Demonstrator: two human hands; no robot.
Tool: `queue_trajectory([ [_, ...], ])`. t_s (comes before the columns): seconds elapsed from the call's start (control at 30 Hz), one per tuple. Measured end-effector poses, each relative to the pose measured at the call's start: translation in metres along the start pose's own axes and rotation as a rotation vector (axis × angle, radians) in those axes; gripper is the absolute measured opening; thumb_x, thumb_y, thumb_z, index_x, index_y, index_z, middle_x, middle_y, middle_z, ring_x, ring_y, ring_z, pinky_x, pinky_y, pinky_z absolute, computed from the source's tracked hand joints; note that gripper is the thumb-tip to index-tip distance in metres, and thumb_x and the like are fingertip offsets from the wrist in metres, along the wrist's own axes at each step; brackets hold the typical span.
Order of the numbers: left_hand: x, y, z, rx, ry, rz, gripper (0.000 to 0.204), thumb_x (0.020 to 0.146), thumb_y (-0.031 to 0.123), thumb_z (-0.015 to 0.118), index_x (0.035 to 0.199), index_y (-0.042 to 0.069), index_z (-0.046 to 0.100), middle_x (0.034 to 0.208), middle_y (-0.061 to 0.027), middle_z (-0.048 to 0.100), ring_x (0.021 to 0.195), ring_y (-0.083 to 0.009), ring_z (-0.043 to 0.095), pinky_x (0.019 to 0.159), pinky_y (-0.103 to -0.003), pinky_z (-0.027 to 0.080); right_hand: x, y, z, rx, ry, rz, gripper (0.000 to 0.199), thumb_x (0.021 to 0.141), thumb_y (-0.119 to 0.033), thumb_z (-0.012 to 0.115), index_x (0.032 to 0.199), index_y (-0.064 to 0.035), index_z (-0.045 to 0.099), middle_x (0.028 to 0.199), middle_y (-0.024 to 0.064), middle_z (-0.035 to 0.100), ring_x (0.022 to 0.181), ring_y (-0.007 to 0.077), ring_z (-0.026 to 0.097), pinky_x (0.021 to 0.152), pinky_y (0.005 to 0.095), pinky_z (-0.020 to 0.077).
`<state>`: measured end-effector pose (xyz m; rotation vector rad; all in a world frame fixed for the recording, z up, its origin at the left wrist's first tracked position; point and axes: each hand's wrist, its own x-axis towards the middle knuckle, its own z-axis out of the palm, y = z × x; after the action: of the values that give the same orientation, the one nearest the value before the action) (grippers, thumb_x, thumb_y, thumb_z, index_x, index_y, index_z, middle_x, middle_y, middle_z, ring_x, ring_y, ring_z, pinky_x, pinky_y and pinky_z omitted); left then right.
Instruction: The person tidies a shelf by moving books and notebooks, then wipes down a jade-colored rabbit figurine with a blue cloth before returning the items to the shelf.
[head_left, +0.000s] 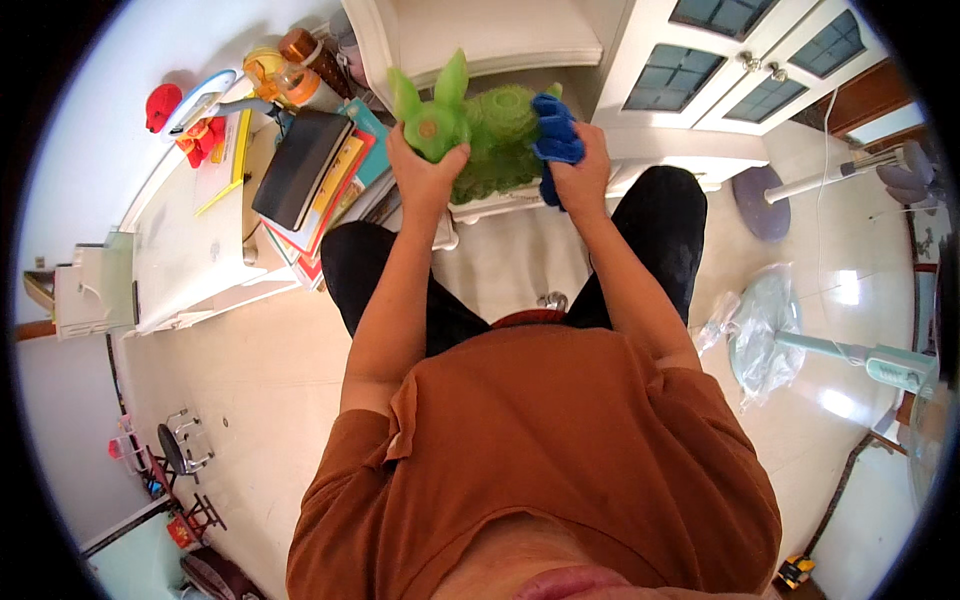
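A translucent green animal figurine point(500, 125) with two upright pointed ears stands in front of me, at the low white cabinet. My left hand point(424, 175) grips it below the head, thumb across the front and fingers round its left side. In my right hand point(585, 170) is a bunched blue cloth point(556, 135), pressed against or very close to the figurine's right end. The fingers of that hand are closed round the cloth. The figurine's underside and far side are hidden.
Stacked books and folders point(305, 180) lean at the left beside a white desk point(190, 225). Bottles point(300, 85) stand behind them. White cabinet doors point(735, 60) with glass panes rise at the right. A fan base point(762, 203) and a plastic-wrapped fan stand point(770, 335) occupy the right floor.
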<state>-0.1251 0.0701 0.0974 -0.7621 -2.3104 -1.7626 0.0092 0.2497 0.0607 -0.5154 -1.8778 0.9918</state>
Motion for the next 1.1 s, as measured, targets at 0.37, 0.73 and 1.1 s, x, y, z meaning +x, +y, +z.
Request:
queue_trajectory([
  [0.37,-0.007,0.009,0.0,0.017,0.039,0.025,0.085,0.062,0.025,0.079,0.131,-0.005,0.04,0.123,-0.0233,0.046,0.117,-0.039,0.044,0.104,-0.047,0.034,0.074,-0.051,0.045,-0.514,-0.626,-0.287,0.06,0.07,-0.037,0.066,0.125,-0.0157,0.065,0.136,0.0078,0.056,0.129,0.0304,0.046,0.102,0.045,0.0424],
  [0.73,-0.005,0.007,0.002,0.079,0.075,0.037,0.084,0.062,0.025,0.08,0.13,-0.005,0.041,0.123,-0.0237,0.046,0.117,-0.0398,0.043,0.102,-0.048,0.035,0.039,-0.047,0.028,-0.314,-0.37,-0.385,0.043,0.068,-0.012,0.073,0.11,-0.0026,0.065,0.116,0.0132,0.059,0.11,0.0351,0.053,0.095,0.0406,0.0462],
  [1.1,-0.007,0.006,-0.001,0.029,0.055,0.065,0.082,0.061,0.023,0.08,0.128,-0.004,0.042,0.12,-0.0219,0.047,0.116,-0.0383,0.044,0.101,-0.046,0.035,0.047,-0.054,-0.019,-0.046,-0.174,-0.006,0.051,0.073,-0.017,0.076,0.121,-0.0071,0.062,0.109,0.0117,0.069,0.1,0.0296,0.064,0.09,0.0376,0.0512],
])
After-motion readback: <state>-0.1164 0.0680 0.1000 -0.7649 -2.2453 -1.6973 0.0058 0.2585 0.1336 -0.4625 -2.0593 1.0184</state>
